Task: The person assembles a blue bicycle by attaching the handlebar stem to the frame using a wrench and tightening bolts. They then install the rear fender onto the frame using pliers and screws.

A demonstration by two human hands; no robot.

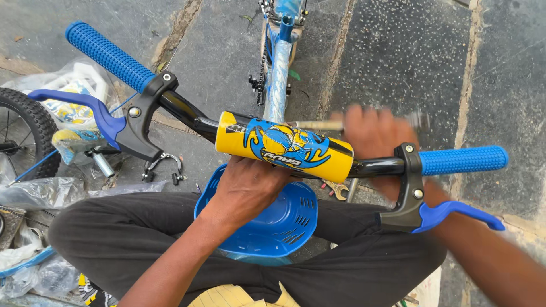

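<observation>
Looking straight down on a small bike's handlebar (187,113), slung across the view from upper left to lower right. The left hand (247,187) comes up from below and presses against the underside of the yellow-and-blue bar pad (284,146); fingers tuck under it, so how tight the hold is, I cannot tell. The right hand (372,136) sits just past the pad's far edge, motion-blurred, fingers curled together round a thin metal tool (318,125) lying along the top of the pad. Blue grips (108,55) cap both bar ends, with blue brake levers (79,105) hanging beneath. Under the bar, a blue plastic basket (278,224) rests between the person's knees. The blue frame (278,68) runs away up the middle. Left side is crowded: a tyre (31,131), plastic bags (40,193), a loose brake caliper (162,167). To the right, open stone paving (409,62).
</observation>
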